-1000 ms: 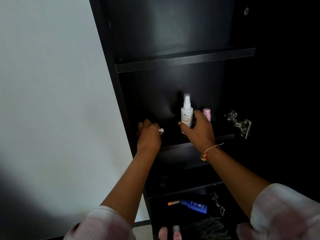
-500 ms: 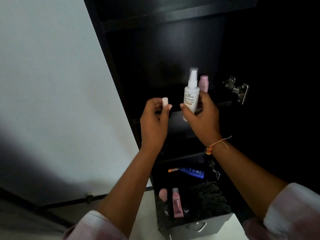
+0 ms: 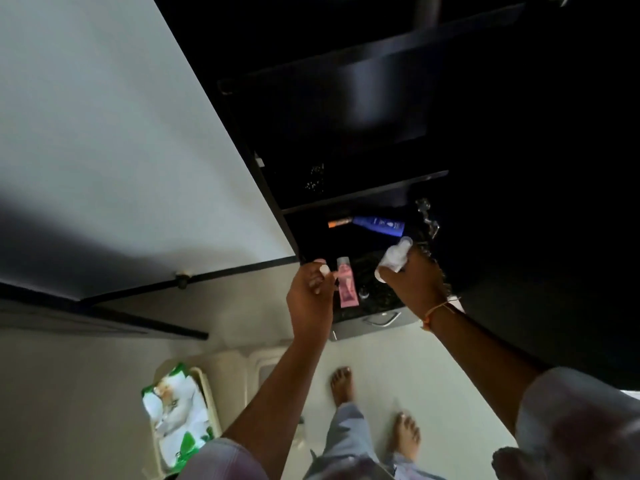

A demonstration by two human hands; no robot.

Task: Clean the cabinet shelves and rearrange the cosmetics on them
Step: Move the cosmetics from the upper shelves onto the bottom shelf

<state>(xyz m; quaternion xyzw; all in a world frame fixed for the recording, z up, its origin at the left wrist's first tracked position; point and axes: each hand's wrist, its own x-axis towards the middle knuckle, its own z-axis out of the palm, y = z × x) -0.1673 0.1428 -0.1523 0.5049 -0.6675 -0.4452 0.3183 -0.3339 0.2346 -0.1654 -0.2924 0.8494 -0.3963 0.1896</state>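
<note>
Over the open drawer (image 3: 377, 320) at the foot of the cabinet (image 3: 346, 81), both hands carry cosmetics. The right hand (image 3: 415, 289) has its fingers wrapped round a white spray bottle (image 3: 393, 258), which is tilted and blurred. The left hand (image 3: 310, 299) pinches a small pale stick (image 3: 325, 270) w/ thumb and fingertips. A pink tube (image 3: 347, 287) and a blue bottle (image 3: 379, 225) lie in the drawer below. The spray bottle is prob. light, hard plastic and smooth (so a bit slippery), best held round the body, not the cap. The stick looks near weightless; a fingertip pinch at mid-length should do.
</note>
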